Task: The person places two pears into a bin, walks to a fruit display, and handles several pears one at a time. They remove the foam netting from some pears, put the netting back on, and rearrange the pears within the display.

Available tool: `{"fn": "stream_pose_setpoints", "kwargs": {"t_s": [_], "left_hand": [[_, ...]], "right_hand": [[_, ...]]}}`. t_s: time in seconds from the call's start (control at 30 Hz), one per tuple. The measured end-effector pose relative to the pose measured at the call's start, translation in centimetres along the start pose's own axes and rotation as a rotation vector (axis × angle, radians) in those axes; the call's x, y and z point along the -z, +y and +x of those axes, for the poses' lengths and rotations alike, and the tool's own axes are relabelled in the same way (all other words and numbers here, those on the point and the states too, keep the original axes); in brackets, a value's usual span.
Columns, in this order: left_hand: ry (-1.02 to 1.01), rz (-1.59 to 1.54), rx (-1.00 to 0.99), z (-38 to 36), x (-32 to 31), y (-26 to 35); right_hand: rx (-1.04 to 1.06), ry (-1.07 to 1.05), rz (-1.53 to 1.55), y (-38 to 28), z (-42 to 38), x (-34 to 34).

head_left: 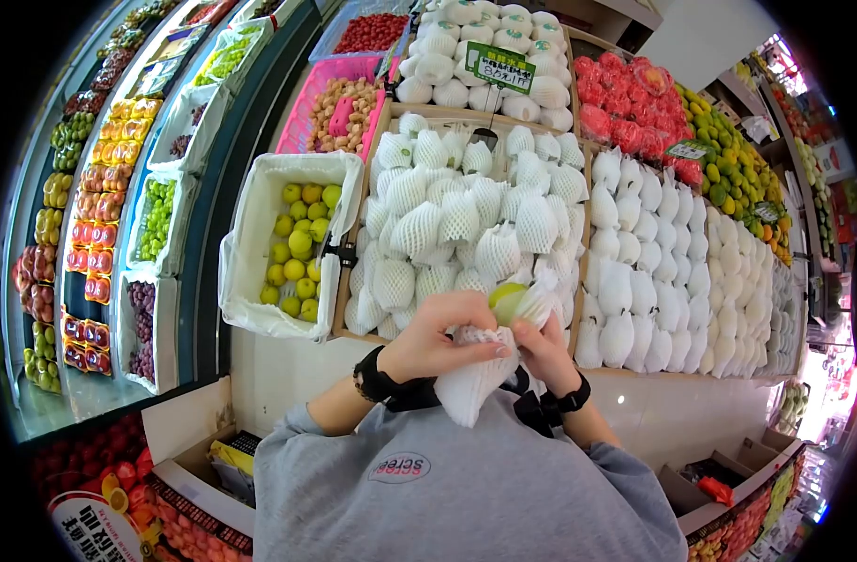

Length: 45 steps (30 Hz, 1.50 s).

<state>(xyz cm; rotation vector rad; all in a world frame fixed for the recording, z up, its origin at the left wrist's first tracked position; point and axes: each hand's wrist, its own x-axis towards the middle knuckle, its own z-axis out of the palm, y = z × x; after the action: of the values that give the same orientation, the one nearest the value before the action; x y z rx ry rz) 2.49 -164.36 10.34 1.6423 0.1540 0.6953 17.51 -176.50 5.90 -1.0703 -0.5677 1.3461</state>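
Observation:
In front of my chest, my left hand [439,339] pinches a white foam net sleeve [478,379] that hangs down below its fingers. Close beside it, my right hand [546,353] has its fingers wrapped round a yellow-green fruit [508,302], which is partly covered by white foam netting [539,298]. The fruit's bare side faces my left hand. Just beyond both hands lies a bin of fruits in white foam nets [414,229].
Left of the net-wrapped fruits is a white-lined crate [339,290] of yellow-green fruits. Behind it sits a pink basket [292,126]. A green price sign [499,68] stands above the bin. More wrapped fruits [644,272] fill the right side. Refrigerated shelves [208,215] run along the left.

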Motion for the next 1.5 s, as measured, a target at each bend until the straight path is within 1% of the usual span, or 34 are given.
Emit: {"fn": "stream_pose_setpoints", "kwargs": {"t_s": [0.03, 0.07, 0.13, 0.17, 0.23, 0.37, 0.47, 0.53, 0.6, 0.67, 0.7, 0.77, 0.8, 0.87, 0.9, 1.0, 1.03, 1.07, 1.13, 1.23, 1.3, 1.37, 1.4, 1.47, 1.5], "left_hand": [[-0.008, 0.011, 0.018, 0.1, 0.1, 0.3], [-0.013, 0.131, -0.029, 0.2, 0.2, 0.2], [-0.023, 0.367, -0.122, 0.5, 0.4, -0.3], [-0.041, 0.402, -0.104, 0.7, 0.8, -0.7], [-0.077, 0.470, -0.064, 0.6, 1.4, -1.5], [-0.114, 0.461, -0.131, 0.5, 1.5, -1.9], [-0.072, 0.436, -0.076, 0.5, 1.8, -2.7], [-0.028, 0.292, -0.022, 0.3, 1.6, -3.6], [0.016, 0.150, 0.024, 0.3, 1.5, -3.9], [0.055, 0.009, 0.068, 0.2, 1.4, -3.8], [0.075, -0.005, 0.044, 0.4, 1.3, -4.0], [0.121, -0.032, 0.002, 1.2, 1.1, -4.6], [0.156, -0.223, 0.138, 1.2, 1.1, -5.0], [0.233, -0.608, 0.427, 0.8, 0.9, -5.5], [0.322, -0.746, 0.393, 1.0, 0.9, -5.2], [0.515, -0.934, 0.467, 0.5, 1.9, -7.5], [0.518, -0.983, 0.529, 0.2, 2.2, -8.2], [0.524, -1.033, 0.592, 0.0, 2.5, -8.9], [0.515, -1.187, 0.569, -0.4, 2.6, -9.4], [0.497, -1.419, 0.520, 0.1, 2.7, -9.0], [0.579, -1.368, 0.453, 0.4, 2.4, -7.5], [0.654, -1.226, 0.487, 1.1, 2.0, -5.6], [0.689, -1.153, 0.509, 1.4, 1.7, -4.6], [0.677, -1.137, 0.609, 1.4, 1.9, -5.3], [0.615, -1.208, 0.608, 1.1, 2.0, -6.1]], "right_hand": [[0.008, -0.021, -0.043, 0.3, 0.0, 0.2], [0.016, -0.041, -0.086, 0.6, 0.0, 0.2], [-0.014, -0.023, -0.073, 1.0, -0.1, 0.4], [-0.028, -0.016, -0.067, 1.0, 0.0, 0.4], [-0.116, -0.016, 0.123, 0.0, 0.1, 0.0], [-0.236, -0.130, 0.151, -1.0, 0.0, 0.7], [-0.259, -0.202, 0.126, -1.6, -0.3, 0.4], [-0.264, -0.213, 0.114, -0.8, -0.3, 0.8], [-0.230, -0.149, -0.091, -0.9, 0.2, 0.2], [-0.103, -0.082, -0.298, -1.9, 0.6, -1.9], [-0.047, -0.049, -0.336, -0.6, 1.0, -1.5], [-0.020, 0.021, -0.364, -0.3, 2.0, -2.0], [-0.011, 0.053, -0.376, -0.2, 2.7, -2.2], [-0.196, 0.032, -0.088, -1.5, 3.7, -2.6], [-0.283, 0.021, 0.055, -2.4, 4.0, -2.8], [-0.289, -0.141, -0.138, -4.5, 3.9, -2.7], [-0.242, -0.130, -0.276, -5.6, 3.7, -3.7], [-0.171, -0.090, -0.278, -5.3, 3.6, -4.2], [-0.026, -0.010, -0.283, -4.7, 3.5, -5.4], [0.206, 0.153, -0.445, -3.9, 3.7, -6.1], [0.199, 0.123, -0.591, -3.4, 4.1, -5.7], [0.213, 0.108, -0.770, -3.2, 4.4, -5.2], [0.225, 0.088, -0.812, -3.2, 4.6, -4.8], [0.249, 0.046, -0.893, -3.1, 4.8, -4.0], [0.290, 0.034, -0.793, -3.1, 5.0, -3.7]]}}
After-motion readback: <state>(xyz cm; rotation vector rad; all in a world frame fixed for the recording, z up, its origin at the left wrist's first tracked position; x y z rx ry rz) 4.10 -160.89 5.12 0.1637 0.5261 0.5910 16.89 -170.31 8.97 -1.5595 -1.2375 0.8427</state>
